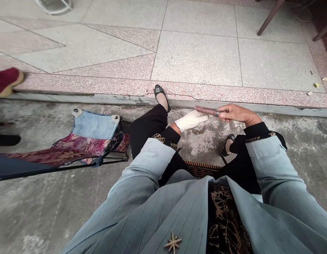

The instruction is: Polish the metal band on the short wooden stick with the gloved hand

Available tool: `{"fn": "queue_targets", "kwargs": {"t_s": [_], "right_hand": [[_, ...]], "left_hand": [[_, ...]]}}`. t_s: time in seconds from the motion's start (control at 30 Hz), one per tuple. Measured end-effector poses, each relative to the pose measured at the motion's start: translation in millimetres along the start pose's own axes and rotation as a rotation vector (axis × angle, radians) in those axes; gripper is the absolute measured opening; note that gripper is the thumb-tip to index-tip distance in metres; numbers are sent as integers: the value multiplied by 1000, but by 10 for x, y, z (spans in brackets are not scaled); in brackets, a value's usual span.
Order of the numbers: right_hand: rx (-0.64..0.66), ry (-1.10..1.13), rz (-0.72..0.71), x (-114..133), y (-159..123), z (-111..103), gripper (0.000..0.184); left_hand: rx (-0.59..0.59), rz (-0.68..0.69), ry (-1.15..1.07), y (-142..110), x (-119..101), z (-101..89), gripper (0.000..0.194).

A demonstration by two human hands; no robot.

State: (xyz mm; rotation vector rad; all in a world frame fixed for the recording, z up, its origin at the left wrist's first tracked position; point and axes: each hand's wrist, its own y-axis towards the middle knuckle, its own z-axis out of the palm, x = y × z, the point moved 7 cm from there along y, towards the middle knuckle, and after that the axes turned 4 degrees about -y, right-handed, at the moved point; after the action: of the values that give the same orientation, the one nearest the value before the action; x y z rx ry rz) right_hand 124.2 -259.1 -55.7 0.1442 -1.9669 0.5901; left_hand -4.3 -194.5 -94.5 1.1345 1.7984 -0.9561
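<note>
My left hand (191, 120) wears a white knitted glove and reaches forward between my knees, its fingers pressed together. Bare and closed, my right hand (236, 113) grips one end of a reddish-brown handle-like stick (206, 110). Near my right fingertips there is a shiny metal band; whether it belongs to the stick or is a ring, I cannot tell. The stick's far end lies over or just above the gloved fingers. Just below the glove shows a thin curved brownish piece (199, 131); whether my left hand holds it is unclear.
A folding fabric chair (92, 141) stands to my left. A raised tiled step (195, 56) runs across ahead, its edge (126, 99) close to my left shoe (159, 92). Under me is a woven seat (203, 169). Another person's red shoe (7, 81) is at far left.
</note>
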Motion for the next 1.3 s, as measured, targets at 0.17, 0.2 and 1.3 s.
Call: {"fn": "queue_targets", "kwargs": {"t_s": [0.17,0.2,1.3], "right_hand": [[-336,-76,57,-150,53,-202,48],[-383,-148,84,-188,66,-217,45],[-597,128,29,-109,-126,-475,25]], "left_hand": [[36,52,10,24,-57,75,36],[38,54,19,29,-56,89,35],[83,90,-108,-68,-237,94,31]]}}
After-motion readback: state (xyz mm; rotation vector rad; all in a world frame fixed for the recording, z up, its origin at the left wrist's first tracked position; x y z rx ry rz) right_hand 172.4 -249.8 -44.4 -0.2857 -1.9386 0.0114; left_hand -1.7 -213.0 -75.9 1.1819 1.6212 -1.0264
